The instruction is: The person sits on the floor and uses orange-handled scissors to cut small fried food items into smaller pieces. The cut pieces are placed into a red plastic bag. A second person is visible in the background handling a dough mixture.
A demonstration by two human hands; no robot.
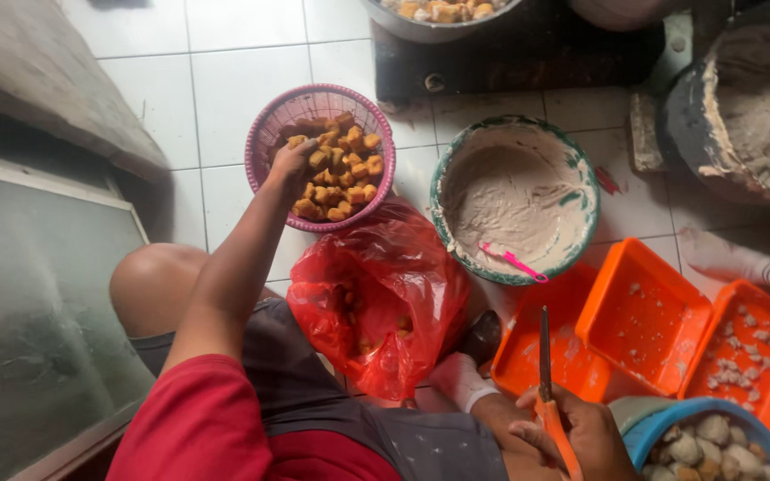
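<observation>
My left hand reaches into a pink mesh basket full of golden fried tofu puffs and closes its fingers on one puff at the heap's left edge. Low in the view, my right hand grips a knife with an orange handle, blade pointing away from me. Between the two hands lies a crumpled red plastic bag with a few puffs inside. My knee and thigh show at the lower left.
A green-rimmed bowl holds pale paste and a pink spatula. Orange trays sit to the right, a blue bowl of filled pieces at the bottom right. Another person's paste-covered hand rests at the right edge. The floor is white tile.
</observation>
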